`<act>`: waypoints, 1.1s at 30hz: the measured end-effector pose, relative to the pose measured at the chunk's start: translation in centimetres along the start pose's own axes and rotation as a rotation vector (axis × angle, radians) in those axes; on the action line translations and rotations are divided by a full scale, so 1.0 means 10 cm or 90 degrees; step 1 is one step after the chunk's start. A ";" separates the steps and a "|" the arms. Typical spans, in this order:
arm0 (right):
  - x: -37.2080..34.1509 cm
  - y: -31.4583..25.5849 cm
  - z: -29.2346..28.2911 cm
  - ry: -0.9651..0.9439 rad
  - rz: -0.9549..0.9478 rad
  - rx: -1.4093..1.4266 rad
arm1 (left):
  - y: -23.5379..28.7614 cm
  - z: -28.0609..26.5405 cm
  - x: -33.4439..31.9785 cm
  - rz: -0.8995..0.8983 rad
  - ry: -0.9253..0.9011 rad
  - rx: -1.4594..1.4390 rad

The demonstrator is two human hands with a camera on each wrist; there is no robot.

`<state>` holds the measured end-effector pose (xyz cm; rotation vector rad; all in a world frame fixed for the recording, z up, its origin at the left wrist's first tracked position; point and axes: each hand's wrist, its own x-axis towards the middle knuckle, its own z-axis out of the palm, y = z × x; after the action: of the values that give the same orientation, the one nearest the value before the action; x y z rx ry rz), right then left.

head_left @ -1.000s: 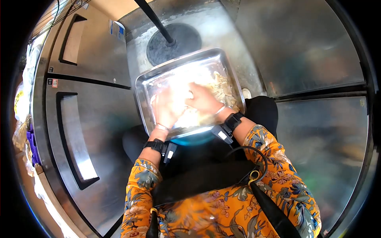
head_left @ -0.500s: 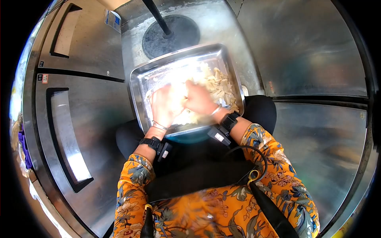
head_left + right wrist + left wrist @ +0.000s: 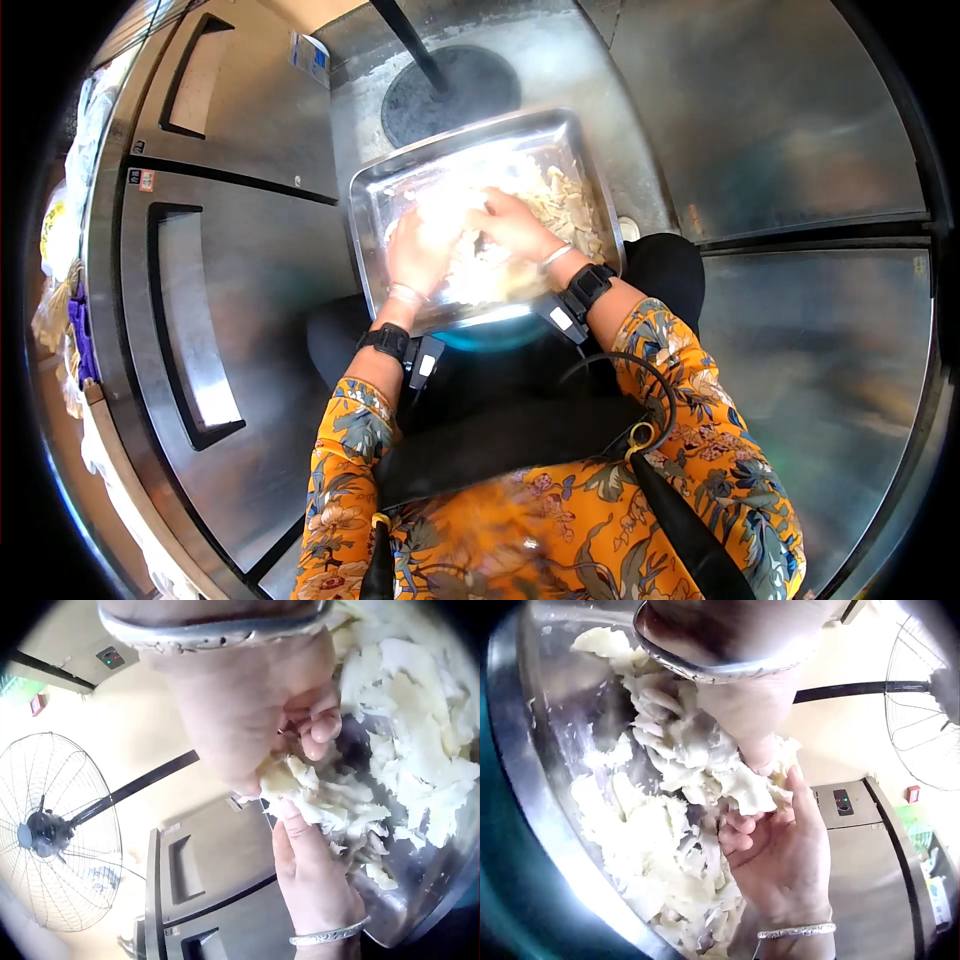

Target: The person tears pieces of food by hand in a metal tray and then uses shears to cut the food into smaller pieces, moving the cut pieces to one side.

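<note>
A steel tray (image 3: 362,265) sits between the person's knees, strewn with cream-white, ragged torn pieces (image 3: 641,847) of soft food. Over its middle the left hand (image 3: 418,255) and right hand (image 3: 515,228) work close together, their fingertips washed out by glare in the head view. The right wrist view shows a torn pale piece (image 3: 289,776) between the thumb and curled fingers of the right hand. Pale food (image 3: 349,814) lies against the left thumb, and the left fingers are mostly hidden behind it. Both wrists carry a silver bangle and a black strap.
Steel cabinet doors (image 3: 260,300) with black handles stand on the left, and more steel doors (image 3: 810,340) on the right. Beyond the tray is the round black base (image 3: 455,95) of a standing fan (image 3: 56,832). Something teal (image 3: 490,335) shows under the tray's near edge.
The head view has shifted slightly. Both hands stay over the tray's middle, and a small dark gap now shows between them where they looked pressed together before.
</note>
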<state>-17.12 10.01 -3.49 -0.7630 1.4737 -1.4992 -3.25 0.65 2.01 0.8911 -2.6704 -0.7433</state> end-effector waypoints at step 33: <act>-0.56 -0.51 0.10 0.009 -0.311 -0.244 | -0.30 -0.07 -0.31 -0.339 -0.282 -1.231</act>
<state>-14.70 14.13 2.47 -1.4263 1.6881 -1.5846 0.88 0.24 0.83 0.6583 -0.6613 -2.8319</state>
